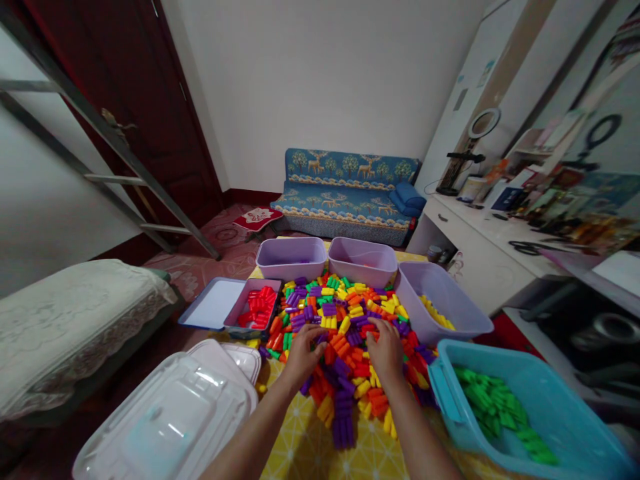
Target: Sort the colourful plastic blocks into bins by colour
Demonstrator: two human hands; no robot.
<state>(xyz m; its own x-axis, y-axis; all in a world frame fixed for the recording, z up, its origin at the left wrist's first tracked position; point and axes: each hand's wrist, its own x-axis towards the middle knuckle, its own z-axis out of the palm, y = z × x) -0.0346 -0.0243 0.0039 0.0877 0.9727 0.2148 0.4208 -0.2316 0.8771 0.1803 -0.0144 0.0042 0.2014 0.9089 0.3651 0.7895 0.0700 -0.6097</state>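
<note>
I've got both hands down in the heap of coloured blocks (345, 313) on the desk (300, 447), left hand (300, 353) and right hand (385, 350) with fingers curled in. I cannot tell if either grip holds a piece. Red blocks (257, 308) fill the small tray (234, 315), yellow blocks (437, 313) lie in the right purple bin (450, 285), and green blocks (480, 393) in the blue bin (555, 400).

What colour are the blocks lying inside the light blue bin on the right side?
Green. The blocks show clearly in the light blue bin in the head view.
</note>
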